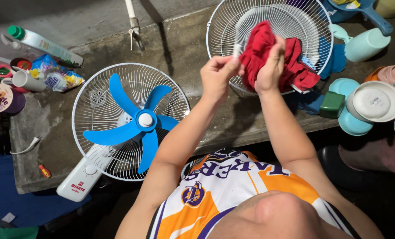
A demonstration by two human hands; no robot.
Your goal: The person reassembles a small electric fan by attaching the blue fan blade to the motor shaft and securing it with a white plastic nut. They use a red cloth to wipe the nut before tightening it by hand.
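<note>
Your left hand (pixel 218 73) pinches the rim of the white fan grille (pixel 250 17), which stands tilted on the bench (pixel 188 48). Just right of that grip, your right hand (pixel 270 66) presses a bunched red cloth (pixel 268 48) against the wires, probably mid-wipe; next, turn the grille to a fresh section.

crumpled red cloth (pixel 268 55) against white fan grille (pixel 295 17)

Red cloth (pixel 268 55) in my hands; white wire fan grille (pixel 295 17); blue fan blades (pixel 133 121) w/ white hub.
</note>
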